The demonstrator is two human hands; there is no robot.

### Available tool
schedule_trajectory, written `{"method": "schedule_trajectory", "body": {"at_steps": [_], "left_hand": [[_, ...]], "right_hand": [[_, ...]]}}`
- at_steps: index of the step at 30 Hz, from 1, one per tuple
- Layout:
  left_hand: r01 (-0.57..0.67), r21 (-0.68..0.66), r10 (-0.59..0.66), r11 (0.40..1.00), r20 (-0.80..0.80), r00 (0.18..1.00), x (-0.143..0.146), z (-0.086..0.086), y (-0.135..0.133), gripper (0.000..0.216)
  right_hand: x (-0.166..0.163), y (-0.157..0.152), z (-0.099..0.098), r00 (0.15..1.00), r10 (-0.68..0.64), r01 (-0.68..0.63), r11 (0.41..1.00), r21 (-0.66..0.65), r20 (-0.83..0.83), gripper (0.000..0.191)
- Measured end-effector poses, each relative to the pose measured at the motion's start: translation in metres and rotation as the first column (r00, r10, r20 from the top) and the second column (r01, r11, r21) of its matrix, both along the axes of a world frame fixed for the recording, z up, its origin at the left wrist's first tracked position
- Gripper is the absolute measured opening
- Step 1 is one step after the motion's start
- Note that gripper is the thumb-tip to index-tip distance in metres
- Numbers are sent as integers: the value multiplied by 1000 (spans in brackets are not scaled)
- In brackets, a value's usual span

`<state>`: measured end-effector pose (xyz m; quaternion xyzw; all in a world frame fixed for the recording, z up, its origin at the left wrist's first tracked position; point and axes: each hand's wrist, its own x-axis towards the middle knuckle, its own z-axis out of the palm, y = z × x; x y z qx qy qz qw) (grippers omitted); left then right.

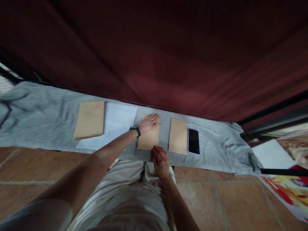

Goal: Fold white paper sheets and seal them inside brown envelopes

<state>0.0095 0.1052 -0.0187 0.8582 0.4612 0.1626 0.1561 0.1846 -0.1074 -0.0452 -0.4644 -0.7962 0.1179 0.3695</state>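
Grey cloth [43, 112] bears envelopes, phone [193, 141]; left hand [149, 123] flat on envelope [149, 139], right hand [160, 161] spread

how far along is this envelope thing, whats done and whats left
Looks done: one brown envelope lies flat, set apart beside the phone. In hand: the left hand presses flat on the top of the middle envelope, and the right hand rests at its near edge. Probably left: the stack of envelopes and the white sheets on the grey cloth.
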Motion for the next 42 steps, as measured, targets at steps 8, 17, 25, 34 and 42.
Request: {"method": "schedule_trajectory", "body": {"at_steps": [8,17,25,34,42], "left_hand": [[93,-24,-94,995,-32,995,-3,-10,10,60],[207,-15,-208,978,-13,978,-10,-10,-17,60],[277,-41,-274,960,56,960,-10,-5,-65,52],[326,-66,-321,943,84,943,-11,5,-121,49],[380,-27,-377,925,76,923,-22,8,-155,57]], "right_hand": [[-1,2,-1,1000,-12,12,1000,-13,-5,48],[-1,1,3,1000,-13,14,999,-39,15,47],[-1,0,4,999,-28,29,998,-57,20,46],[-5,-1,0,996,-92,91,995,-49,-4,39],[-5,-1,-1,993,-112,113,993,-29,36,45]]}}
